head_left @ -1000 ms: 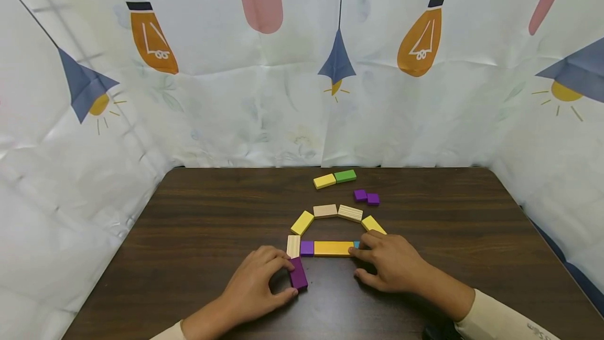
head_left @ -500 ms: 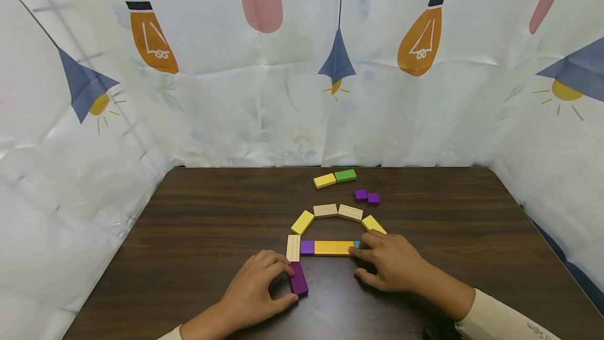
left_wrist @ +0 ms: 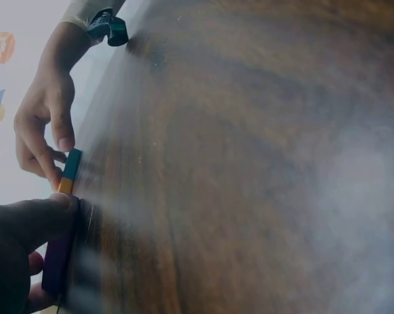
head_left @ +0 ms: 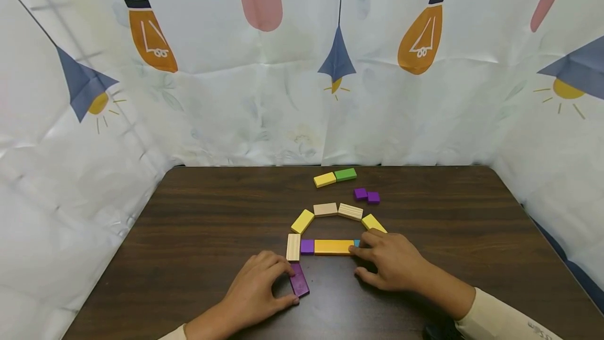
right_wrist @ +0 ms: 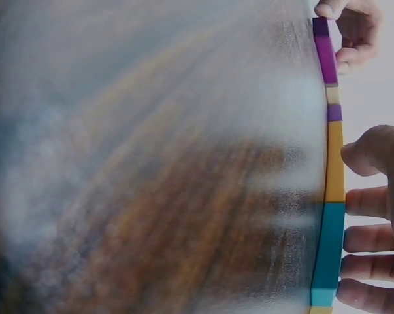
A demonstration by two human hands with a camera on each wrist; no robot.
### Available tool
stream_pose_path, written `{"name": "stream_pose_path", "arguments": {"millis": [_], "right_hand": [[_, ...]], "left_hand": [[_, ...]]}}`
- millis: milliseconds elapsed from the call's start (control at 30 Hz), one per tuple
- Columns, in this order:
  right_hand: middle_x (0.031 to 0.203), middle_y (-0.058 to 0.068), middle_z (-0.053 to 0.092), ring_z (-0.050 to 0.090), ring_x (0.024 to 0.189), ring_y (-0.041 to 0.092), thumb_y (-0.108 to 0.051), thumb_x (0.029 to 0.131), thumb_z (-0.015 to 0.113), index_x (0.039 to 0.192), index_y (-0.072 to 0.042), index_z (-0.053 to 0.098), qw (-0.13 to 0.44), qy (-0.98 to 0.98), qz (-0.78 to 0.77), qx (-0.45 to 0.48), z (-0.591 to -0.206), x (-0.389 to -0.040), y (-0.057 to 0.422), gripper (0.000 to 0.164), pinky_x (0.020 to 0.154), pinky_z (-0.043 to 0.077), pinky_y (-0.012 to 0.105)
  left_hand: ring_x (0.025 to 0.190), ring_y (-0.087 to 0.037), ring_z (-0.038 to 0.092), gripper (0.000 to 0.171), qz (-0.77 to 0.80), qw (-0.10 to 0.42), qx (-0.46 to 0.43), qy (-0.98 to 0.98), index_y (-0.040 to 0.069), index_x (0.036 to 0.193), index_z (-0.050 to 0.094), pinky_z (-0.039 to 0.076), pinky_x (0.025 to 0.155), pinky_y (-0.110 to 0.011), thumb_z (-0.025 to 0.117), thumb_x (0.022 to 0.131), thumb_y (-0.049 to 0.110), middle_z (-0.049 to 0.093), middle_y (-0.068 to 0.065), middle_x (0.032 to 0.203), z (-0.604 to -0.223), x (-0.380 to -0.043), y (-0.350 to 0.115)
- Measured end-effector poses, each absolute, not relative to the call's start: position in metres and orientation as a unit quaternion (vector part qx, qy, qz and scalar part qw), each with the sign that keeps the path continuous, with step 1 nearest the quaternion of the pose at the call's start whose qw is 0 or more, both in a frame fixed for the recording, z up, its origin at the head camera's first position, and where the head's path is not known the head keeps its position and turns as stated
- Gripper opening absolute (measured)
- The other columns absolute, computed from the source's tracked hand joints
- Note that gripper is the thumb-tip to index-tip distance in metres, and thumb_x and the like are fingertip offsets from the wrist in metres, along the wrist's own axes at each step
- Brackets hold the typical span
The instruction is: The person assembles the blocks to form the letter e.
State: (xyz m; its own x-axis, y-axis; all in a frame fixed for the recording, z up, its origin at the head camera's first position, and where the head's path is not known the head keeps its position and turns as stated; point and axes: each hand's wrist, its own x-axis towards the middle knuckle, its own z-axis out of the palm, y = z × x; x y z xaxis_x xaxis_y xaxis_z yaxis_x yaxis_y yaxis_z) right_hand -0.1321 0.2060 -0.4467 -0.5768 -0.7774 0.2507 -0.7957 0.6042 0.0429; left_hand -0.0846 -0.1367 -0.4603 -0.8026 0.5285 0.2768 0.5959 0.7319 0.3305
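Note:
My left hand (head_left: 257, 290) pinches a purple block (head_left: 300, 281) between thumb and fingers at the ring's near left. The block slants, its far end at a pale wooden block (head_left: 293, 247). Beside the pale block runs a row: a small purple block (head_left: 307, 247), an orange block (head_left: 333, 247) and a teal block (right_wrist: 329, 248), mostly hidden by my right hand in the head view. My right hand (head_left: 394, 261) rests over the teal block with fingers extended, one fingertip at the orange block's right end. In the left wrist view, my left thumb (left_wrist: 53, 204) lies against the purple block.
An arc of blocks curves behind the row: yellow (head_left: 302, 221), two pale wooden ones (head_left: 325, 210) and another yellow (head_left: 374, 223). Farther back lie two purple cubes (head_left: 373, 198), a yellow block (head_left: 324, 180) and a green block (head_left: 345, 174). A patterned curtain (head_left: 302, 109) hangs behind the table.
My left hand has drawn the purple block slightly toward me, and more of the pale block's near end shows. My right hand has stayed in place.

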Motion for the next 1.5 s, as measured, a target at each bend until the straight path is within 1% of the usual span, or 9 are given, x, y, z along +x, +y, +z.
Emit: {"name": "stream_pose_path", "arguments": {"millis": [133, 467, 767, 1133, 1500], "right_hand": [[0.088, -0.005, 0.050, 0.037, 0.068, 0.007, -0.045, 0.091, 0.072, 0.119, -0.023, 0.079, 0.124, -0.887, 0.038, 0.444, -0.4469, -0.1331, 0.2058, 0.036, 0.049, 0.028, 0.019], [0.089, -0.004, 0.049, 0.037, 0.068, 0.007, -0.046, 0.091, 0.072, 0.119, -0.023, 0.079, 0.122, -0.887, 0.029, 0.444, -0.4470, -0.1348, 0.2067, 0.037, 0.049, 0.027, 0.020], [0.088, -0.005, 0.049, 0.036, 0.068, 0.007, -0.045, 0.091, 0.072, 0.119, -0.023, 0.079, 0.123, -0.887, 0.034, 0.444, -0.4474, -0.1342, 0.2072, 0.036, 0.050, 0.027, 0.020], [0.088, -0.005, 0.049, 0.036, 0.068, 0.007, -0.046, 0.091, 0.072, 0.120, -0.023, 0.078, 0.121, -0.889, 0.029, 0.441, -0.4483, -0.1333, 0.2077, 0.037, 0.049, 0.027, 0.020], [0.088, -0.005, 0.048, 0.035, 0.067, 0.007, -0.045, 0.090, 0.073, 0.119, -0.023, 0.079, 0.128, -0.886, 0.033, 0.445, -0.4485, -0.1333, 0.2074, 0.036, 0.049, 0.025, 0.020]], "left_hand": [[0.103, -0.010, 0.056, 0.045, -0.198, 0.093, -0.300, -0.929, 0.027, 0.099, 0.069, 0.048, 0.091, -0.040, 0.092, 0.068, 0.051, 0.063, 0.014, 0.104, -0.4615, -0.0862, -0.1350], [0.103, -0.010, 0.056, 0.045, -0.195, 0.098, -0.293, -0.931, 0.028, 0.099, 0.069, 0.049, 0.090, -0.040, 0.091, 0.069, 0.054, 0.062, 0.014, 0.103, -0.4636, -0.0875, -0.1332], [0.099, -0.012, 0.055, 0.046, -0.193, 0.106, -0.296, -0.930, 0.028, 0.098, 0.071, 0.049, 0.087, -0.040, 0.093, 0.067, 0.053, 0.058, 0.012, 0.104, -0.4646, -0.0866, -0.1324], [0.098, -0.011, 0.054, 0.045, -0.192, 0.097, -0.289, -0.933, 0.027, 0.099, 0.071, 0.049, 0.088, -0.040, 0.092, 0.069, 0.052, 0.057, 0.011, 0.104, -0.4644, -0.0858, -0.1328], [0.098, -0.011, 0.054, 0.046, -0.190, 0.104, -0.293, -0.931, 0.027, 0.100, 0.071, 0.049, 0.087, -0.040, 0.092, 0.069, 0.053, 0.058, 0.011, 0.104, -0.4661, -0.0860, -0.1332]]}}
